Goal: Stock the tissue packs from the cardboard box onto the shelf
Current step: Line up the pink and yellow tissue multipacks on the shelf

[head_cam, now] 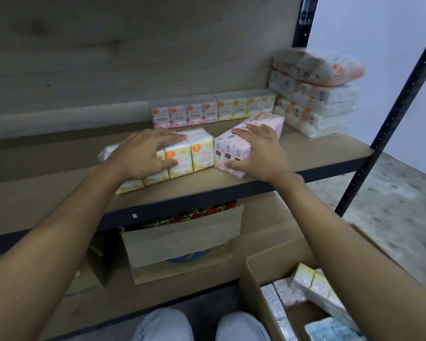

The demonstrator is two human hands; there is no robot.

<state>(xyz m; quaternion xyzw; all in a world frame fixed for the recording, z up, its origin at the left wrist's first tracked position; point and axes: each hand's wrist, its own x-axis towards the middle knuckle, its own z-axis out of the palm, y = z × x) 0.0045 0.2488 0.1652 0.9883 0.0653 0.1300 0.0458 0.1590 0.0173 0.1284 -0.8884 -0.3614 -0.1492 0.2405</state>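
Sitting near shelf (207, 188) front edge: yellow pack (202, 156) gripped by left hand (145, 153), pink pack (268, 120) by right hand (256, 148); easily nudged off lol.

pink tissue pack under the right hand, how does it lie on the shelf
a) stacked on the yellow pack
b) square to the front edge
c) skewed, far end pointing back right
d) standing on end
C: the pink tissue pack lies diagonally on the shelf, gripped by the right hand, beside the yellow tissue pack.
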